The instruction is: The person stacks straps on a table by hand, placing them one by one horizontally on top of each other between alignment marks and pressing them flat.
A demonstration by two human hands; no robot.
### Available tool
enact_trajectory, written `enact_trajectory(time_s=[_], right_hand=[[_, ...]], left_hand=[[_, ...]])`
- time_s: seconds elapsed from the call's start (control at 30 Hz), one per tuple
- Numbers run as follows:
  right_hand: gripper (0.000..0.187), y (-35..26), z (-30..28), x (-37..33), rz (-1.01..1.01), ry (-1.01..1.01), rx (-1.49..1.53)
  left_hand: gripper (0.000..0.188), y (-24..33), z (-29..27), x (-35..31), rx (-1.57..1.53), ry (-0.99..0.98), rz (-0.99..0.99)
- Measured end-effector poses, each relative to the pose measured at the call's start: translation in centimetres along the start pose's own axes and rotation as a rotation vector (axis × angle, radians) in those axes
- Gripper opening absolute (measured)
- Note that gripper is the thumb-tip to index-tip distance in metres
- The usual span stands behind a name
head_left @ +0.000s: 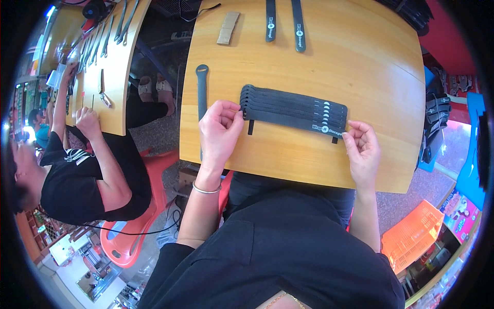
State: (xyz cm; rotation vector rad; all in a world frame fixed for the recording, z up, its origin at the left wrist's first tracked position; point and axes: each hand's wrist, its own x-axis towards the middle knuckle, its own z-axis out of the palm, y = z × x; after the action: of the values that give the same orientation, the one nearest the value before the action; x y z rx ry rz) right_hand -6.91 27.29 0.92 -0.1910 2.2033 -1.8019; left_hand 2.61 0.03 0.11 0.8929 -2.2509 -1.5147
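Observation:
A fanned row of overlapping black hook-and-loop straps [288,105] lies across the table, slotted rounded ends at the left and white-printed ends at the right. At the slotted ends, my left hand [221,129] pinches the nearest strap between thumb and fingers. My right hand [364,152] is closed at the printed end, thumb and forefinger on the corner of that same strap. Two short dark tabs stick out below the row, one near the left end [250,127] and one near the right end [334,139]. A single loose strap [201,90] lies lengthwise left of the row, partly behind my left hand.
Two more straps [299,26] and a brown cardboard strip [228,28] rest toward the far side of the wooden table [370,67]. At left, a co-worker [77,180] sits at another table with straps. An orange crate [411,234] stands on the floor at right.

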Motion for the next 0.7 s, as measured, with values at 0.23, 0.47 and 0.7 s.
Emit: enact_trajectory(time_s=[0.23, 0.47, 0.7], right_hand=[[0.027, 0.03, 0.07, 0.03, 0.046, -0.005, 0.014], [0.027, 0.15, 0.27, 0.14, 0.051, 0.028, -0.028], [0.026, -0.08, 0.44, 0.33, 0.056, 0.042, -0.066]], left_hand=[[0.008, -0.03, 0.27, -0.14, 0.019, 0.017, 0.038], [0.008, -0.04, 0.4, -0.12, 0.019, 0.023, 0.035], [0.009, -0.2, 0.25, -0.19, 0.035, 0.0, 0.021]])
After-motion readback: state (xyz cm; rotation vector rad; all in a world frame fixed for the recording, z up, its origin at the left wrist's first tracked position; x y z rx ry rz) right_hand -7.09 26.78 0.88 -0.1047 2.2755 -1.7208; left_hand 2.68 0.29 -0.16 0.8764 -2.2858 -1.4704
